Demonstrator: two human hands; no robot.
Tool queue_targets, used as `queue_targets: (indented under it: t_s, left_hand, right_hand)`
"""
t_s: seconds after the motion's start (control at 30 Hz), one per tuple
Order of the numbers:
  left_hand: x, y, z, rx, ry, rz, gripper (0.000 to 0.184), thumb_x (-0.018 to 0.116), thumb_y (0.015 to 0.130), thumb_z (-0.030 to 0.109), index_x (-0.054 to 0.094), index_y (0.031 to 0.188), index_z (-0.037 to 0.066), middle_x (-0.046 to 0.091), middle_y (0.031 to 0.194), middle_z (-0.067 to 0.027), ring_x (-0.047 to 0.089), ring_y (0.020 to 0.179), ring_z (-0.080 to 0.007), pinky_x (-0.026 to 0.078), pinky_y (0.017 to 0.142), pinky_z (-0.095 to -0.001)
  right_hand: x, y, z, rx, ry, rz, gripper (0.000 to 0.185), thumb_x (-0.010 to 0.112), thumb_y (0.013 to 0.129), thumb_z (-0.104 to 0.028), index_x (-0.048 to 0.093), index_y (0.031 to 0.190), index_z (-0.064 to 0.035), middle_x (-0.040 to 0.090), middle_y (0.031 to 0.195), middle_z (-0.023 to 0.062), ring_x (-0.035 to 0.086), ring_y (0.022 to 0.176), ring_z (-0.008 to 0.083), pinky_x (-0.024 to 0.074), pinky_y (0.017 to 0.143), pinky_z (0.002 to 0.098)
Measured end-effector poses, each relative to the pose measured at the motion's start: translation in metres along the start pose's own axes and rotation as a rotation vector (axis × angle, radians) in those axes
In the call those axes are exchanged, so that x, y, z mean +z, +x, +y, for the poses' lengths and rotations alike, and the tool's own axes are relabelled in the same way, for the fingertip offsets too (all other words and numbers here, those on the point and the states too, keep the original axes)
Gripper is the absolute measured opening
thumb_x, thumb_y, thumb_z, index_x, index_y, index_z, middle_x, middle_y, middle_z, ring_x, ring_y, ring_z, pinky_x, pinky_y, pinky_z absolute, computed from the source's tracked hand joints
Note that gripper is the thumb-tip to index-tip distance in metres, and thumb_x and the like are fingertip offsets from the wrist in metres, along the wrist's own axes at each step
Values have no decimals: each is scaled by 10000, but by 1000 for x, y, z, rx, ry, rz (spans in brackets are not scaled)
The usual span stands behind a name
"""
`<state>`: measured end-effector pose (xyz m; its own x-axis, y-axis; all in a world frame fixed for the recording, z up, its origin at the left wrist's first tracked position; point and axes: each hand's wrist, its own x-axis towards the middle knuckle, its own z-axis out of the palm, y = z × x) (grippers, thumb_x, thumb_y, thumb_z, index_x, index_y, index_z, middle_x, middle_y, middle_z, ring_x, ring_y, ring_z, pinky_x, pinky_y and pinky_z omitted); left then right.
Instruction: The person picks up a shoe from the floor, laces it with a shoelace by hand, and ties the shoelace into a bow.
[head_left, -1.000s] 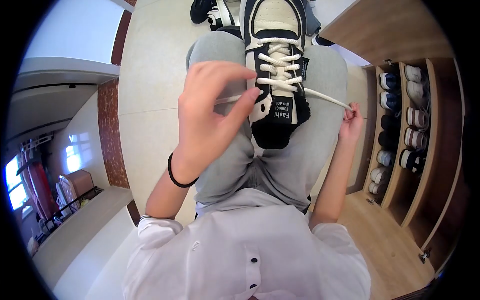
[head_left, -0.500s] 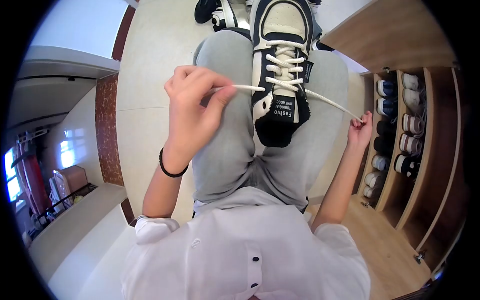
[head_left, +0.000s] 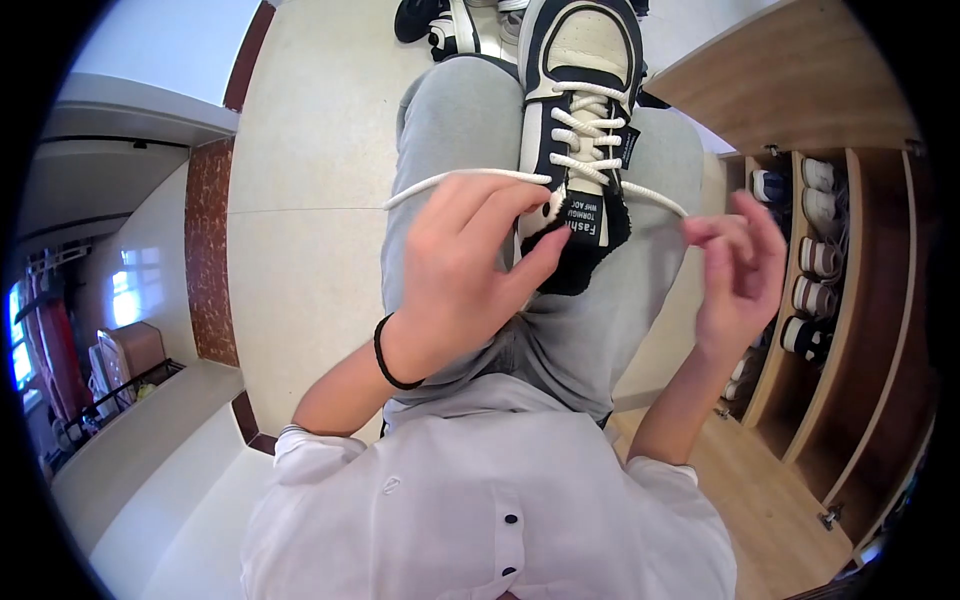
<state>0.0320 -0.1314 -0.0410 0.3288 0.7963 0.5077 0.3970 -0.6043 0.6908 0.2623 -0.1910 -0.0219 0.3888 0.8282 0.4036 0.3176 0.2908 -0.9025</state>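
A cream and black shoe (head_left: 583,120) lies sole-down between my knees, toe pointing away, with thick white laces (head_left: 590,165) crossed over its tongue. Beside the shoe's collar is my left hand (head_left: 475,255), thumb and index finger apart at the left top eyelet, with no lace between them. The left lace end (head_left: 430,182) rests loose over my left knee. My right hand (head_left: 740,265) is raised right of the shoe, fingers spread and slightly blurred. The right lace end (head_left: 655,195) runs up to its fingertips, without a visible grip.
More shoes (head_left: 450,30) stand on the floor beyond my knees. At the right, an open wooden cabinet (head_left: 835,300) holds several shoes on its shelves, and its door (head_left: 780,75) stands out at the upper right. A basket (head_left: 125,400) is at the far left.
My left hand has let go of the left lace and moved right to the shoe's collar. The right hand has opened and turned. The shoe appears shifted slightly right.
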Motion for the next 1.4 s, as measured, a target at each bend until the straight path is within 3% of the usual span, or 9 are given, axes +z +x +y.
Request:
queue_targets:
  t_s: [0.1,0.17,0.23,0.33,0.47,0.67,0.77,1.03,1.4]
  left_hand:
    - [-4,-6,2,-144,-140,-8,246,758,839,-1,695,1076,-18,697,1031,-95,669,841,-184,537,725,-282]
    - [-6,-8,1,-247,-247,-27,218,718,879,-18,693,1095,-38,701,1050,-98,681,844,-163,550,728,-265]
    - [-8,-8,0,-468,-553,-31,194,659,938,-29,684,1128,-61,702,1068,-92,683,872,-126,557,759,-248]
    - [-10,-9,0,-510,-591,-37,193,641,959,-28,682,1143,-69,695,1091,-87,684,917,-123,563,781,-245]
    - [-7,-13,-5,-508,-644,-30,195,644,960,-31,682,1147,-69,690,1109,-92,680,932,-125,562,805,-252]
    - [-6,-13,-7,-447,-658,-20,214,672,946,-2,697,1155,-37,697,1084,-98,683,904,-128,572,790,-257]
    - [-11,-9,-4,-522,-696,-54,212,669,945,-7,691,1155,-28,690,1066,-91,677,889,-122,569,766,-259]
    - [-5,-4,-9,-337,-503,-84,158,698,911,-19,670,1066,-16,663,973,-101,685,828,-162,562,721,-271]
    - [-2,-3,-9,-354,-497,-94,140,695,910,-21,656,1044,-12,658,947,-99,683,819,-168,550,705,-274]
  right_hand:
    - [24,-4,-17,-51,-3,-199,253,704,868,61,706,1116,16,720,914,87,646,825,168,523,749,309]
    - [35,1,-21,-243,-302,-382,199,784,784,25,722,964,-33,716,894,68,650,818,218,501,734,326]
    - [47,4,-18,-316,-363,-372,194,798,761,-6,722,934,-51,704,890,51,640,825,231,474,747,340]
    - [58,5,-19,-425,-477,-370,195,814,736,-58,717,904,-76,680,889,17,618,843,235,417,780,362]
    - [69,1,-15,-464,-602,-350,194,817,740,-103,715,906,-97,653,905,-5,592,858,213,364,831,377]
    - [75,-2,-12,-475,-644,-312,212,824,722,-100,713,903,-96,665,914,-6,594,862,218,370,843,387]
    - [73,-3,-11,-480,-640,-316,227,822,718,-77,712,916,-98,671,916,-6,597,866,226,371,877,393]
    - [68,-5,-13,-395,-551,-288,299,807,723,-7,676,970,-112,692,913,-12,603,875,220,358,967,439]
    - [67,-6,-11,-405,-584,-272,288,822,762,-54,658,990,-119,705,884,-55,624,935,186,305,1065,492]
